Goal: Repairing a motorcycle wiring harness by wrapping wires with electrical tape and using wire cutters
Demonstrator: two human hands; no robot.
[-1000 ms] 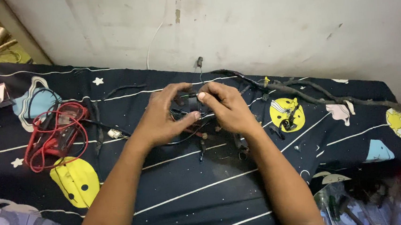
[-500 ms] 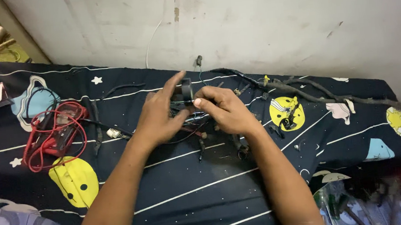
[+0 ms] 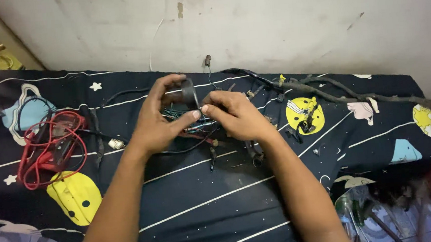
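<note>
With the left hand [image 3: 157,122] grasping the black connector [image 3: 189,91] and the right hand [image 3: 238,115] pinching its thin wires [image 3: 195,125] just above the bed [image 3: 206,207], excessive pull could probably have torn a wire from the housing.

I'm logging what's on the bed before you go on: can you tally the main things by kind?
Hands: 2, left hand and right hand, both on the small black part
Small black part: 1
Wire harness: 1
Red test leads: 1 tangle
White connector: 1
Total: 6
</note>
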